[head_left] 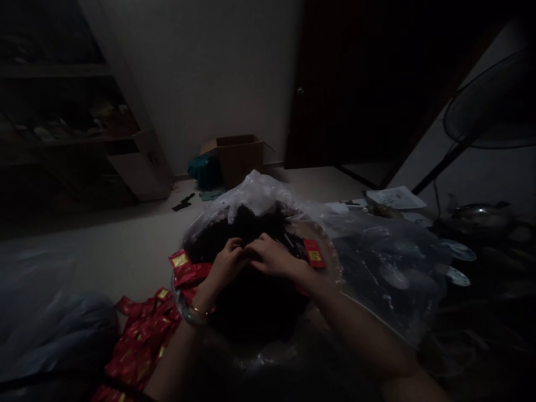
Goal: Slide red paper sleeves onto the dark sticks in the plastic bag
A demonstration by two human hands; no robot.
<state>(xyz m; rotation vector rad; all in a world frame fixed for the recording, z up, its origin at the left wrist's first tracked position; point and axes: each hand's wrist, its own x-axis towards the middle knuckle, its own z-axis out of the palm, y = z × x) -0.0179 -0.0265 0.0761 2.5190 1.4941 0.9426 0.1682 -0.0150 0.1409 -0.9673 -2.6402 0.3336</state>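
Note:
My left hand (226,263) and my right hand (274,258) meet, fingers curled and touching, over a heap of dark loose material (251,223) inside an open clear plastic bag (259,192). What the fingertips pinch is too dark to make out. A red sachet with a gold label (314,254) lies just right of my right hand. Another red sachet (180,261) lies left of my left hand, which wears bracelets at the wrist. A pile of several red sachets (140,338) spreads at the lower left.
The room is dim. A cardboard box (238,153) and a teal bundle (205,170) stand by the far wall, with shelves (75,134) at left. A fan (489,106), papers (396,196), a metal pot (477,212) and more clear plastic (389,268) sit on the right.

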